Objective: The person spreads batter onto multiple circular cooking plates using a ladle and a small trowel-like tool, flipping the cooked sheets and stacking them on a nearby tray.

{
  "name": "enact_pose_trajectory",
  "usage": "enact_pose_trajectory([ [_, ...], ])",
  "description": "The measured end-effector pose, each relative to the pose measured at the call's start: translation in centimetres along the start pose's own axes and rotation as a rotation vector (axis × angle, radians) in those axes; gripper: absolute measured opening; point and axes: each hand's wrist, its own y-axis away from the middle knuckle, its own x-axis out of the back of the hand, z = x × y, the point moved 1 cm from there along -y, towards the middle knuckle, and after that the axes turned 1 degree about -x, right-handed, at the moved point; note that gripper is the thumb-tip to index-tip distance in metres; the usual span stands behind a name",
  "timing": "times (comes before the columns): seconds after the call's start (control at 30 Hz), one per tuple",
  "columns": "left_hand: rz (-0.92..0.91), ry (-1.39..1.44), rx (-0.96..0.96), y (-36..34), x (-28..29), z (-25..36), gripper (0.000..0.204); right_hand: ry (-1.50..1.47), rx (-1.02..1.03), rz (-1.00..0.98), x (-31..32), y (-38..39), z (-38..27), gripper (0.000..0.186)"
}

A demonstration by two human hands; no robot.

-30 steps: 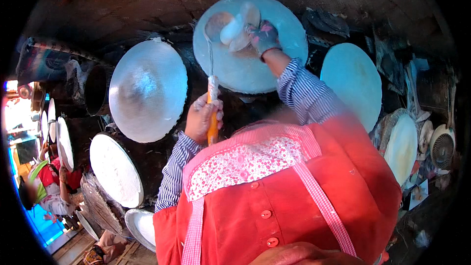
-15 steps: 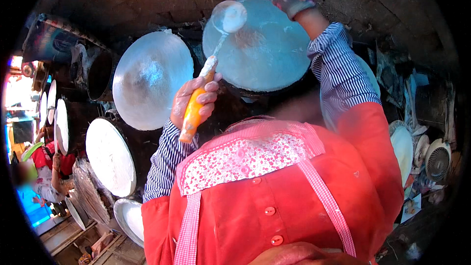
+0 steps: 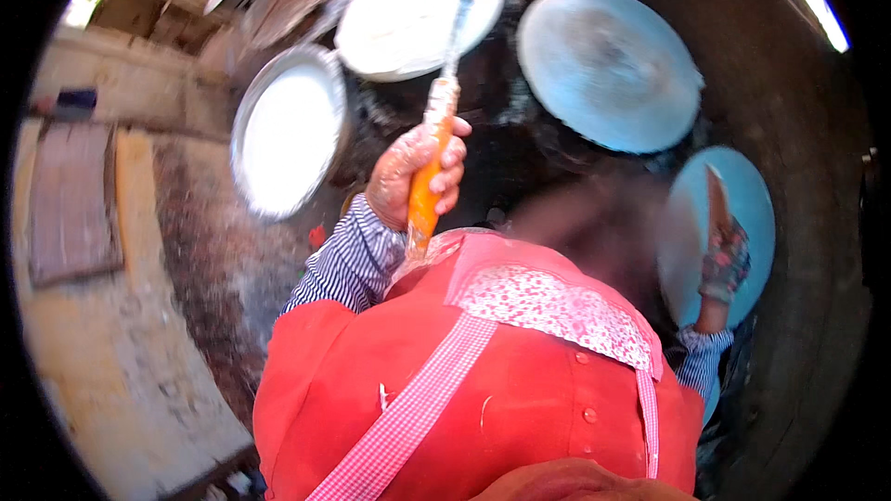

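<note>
Widest was a grey round plate (image 3: 608, 65), then a pale blue round plate (image 3: 687, 232) on the person's right and a white round plate (image 3: 394, 32) farther left, with a silver-rimmed pan (image 3: 306, 54) near it. An orange-handled ladle (image 3: 441, 107) pointed away from the body — probably so drips fell clear — its bowl overlapping the white plate in view, the left hand (image 3: 413, 172) wrapped round its handle. Over the blue plate, a brown paddle (image 3: 716, 199) sat gripped in the right hand (image 3: 726, 264) — gloved, perhaps against heat
</note>
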Motion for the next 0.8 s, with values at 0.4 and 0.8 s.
enact_pose_trajectory([
  [0.4,1.026,-1.060,0.254,18.5,40.8,12.4,0.013,-0.347,0.753,0.255,6.3,-7.5,-34.2,0.028],
  [0.8,0.808,-0.195,0.438,22.8,37.8,14.8,0.021,-0.331,1.882,0.267,3.4,-4.2,-75.4,0.014],
])
